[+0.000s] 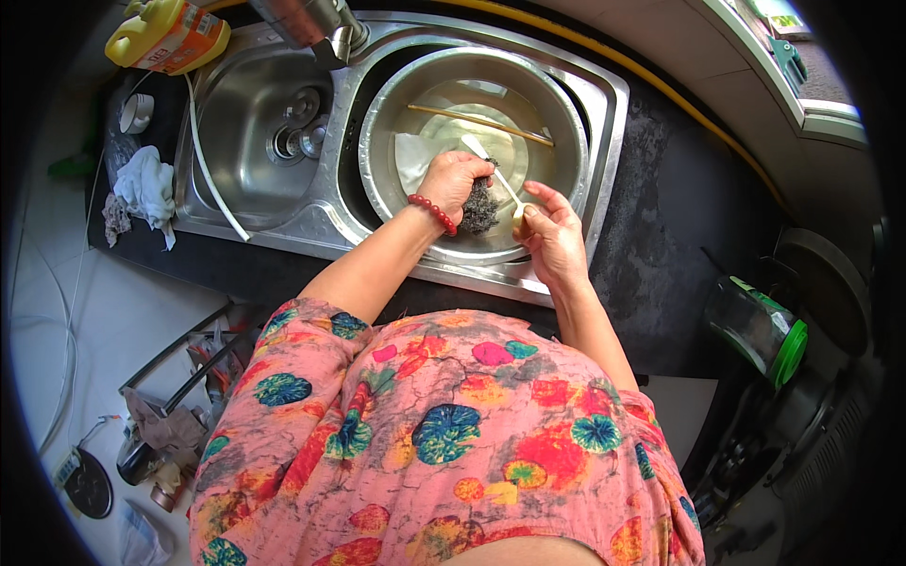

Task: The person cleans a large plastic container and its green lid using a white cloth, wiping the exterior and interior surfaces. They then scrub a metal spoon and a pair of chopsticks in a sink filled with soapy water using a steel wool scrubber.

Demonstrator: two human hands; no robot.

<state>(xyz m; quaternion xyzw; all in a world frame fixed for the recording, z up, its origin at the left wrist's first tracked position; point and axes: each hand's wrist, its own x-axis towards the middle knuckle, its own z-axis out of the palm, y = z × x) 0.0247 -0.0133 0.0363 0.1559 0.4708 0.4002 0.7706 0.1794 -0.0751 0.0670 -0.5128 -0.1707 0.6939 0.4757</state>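
My left hand (451,185), with a red bead bracelet at the wrist, grips a dark mesh scouring pad (480,212). Some of the pad shows beside the handle of a slim white spoon (507,185) at my fingertips. The spoon slants over a metal basin (376,185) holding water. My right hand (556,230) pinches the spoon's lower, yellowish end, its index finger raised. Wooden chopsticks (481,124) lie across the far part of the basin. A white piece (414,163) rests at its left side, partly hidden by my left hand.
The basin sits in the right bowl of a steel double sink (340,141). A faucet (311,28) overhangs the divider. Left are a yellow detergent jug (166,39), a white hose (205,163), a cup (136,113) and cloth (145,187). A green-lidded jar (757,329) lies right.
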